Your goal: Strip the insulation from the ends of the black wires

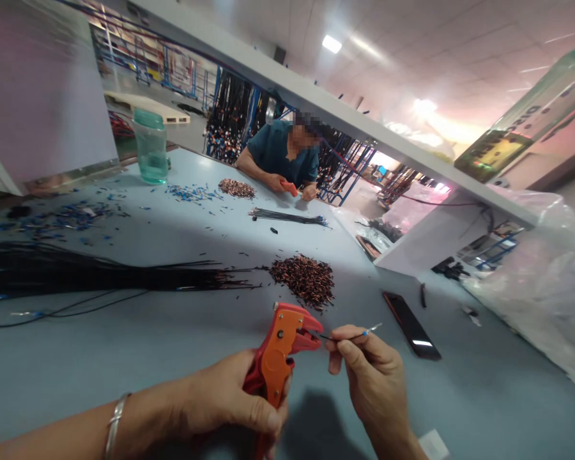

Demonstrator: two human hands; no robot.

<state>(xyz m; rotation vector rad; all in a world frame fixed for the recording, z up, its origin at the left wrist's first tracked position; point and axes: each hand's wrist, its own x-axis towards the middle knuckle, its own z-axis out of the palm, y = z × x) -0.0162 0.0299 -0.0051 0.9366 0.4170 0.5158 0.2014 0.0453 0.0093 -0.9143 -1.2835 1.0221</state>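
An orange and red wire stripper point(276, 350) is in my left hand point(237, 397), its handles wrapped by my fingers and its jaws turned to the right. Between thumb and fingers, my right hand point(376, 377) pinches a short black wire point(335, 338) with a blue terminal point(365, 333) at its right end. The wire's other end lies at the stripper's jaws; I cannot tell whether they are closed on it. Just beyond the tool sits a heap of short black and copper-coloured offcuts point(304, 278). A thick bundle of black wires point(105, 271) lies to the left.
Across the table, a person point(285, 153) holds another red tool point(289, 187) near a smaller wire bundle point(290, 218). Blue terminals point(71, 217) are scattered at left, near a green plastic bottle point(152, 150). On the right lie a phone point(409, 324) and clear plastic sheeting point(531, 300).
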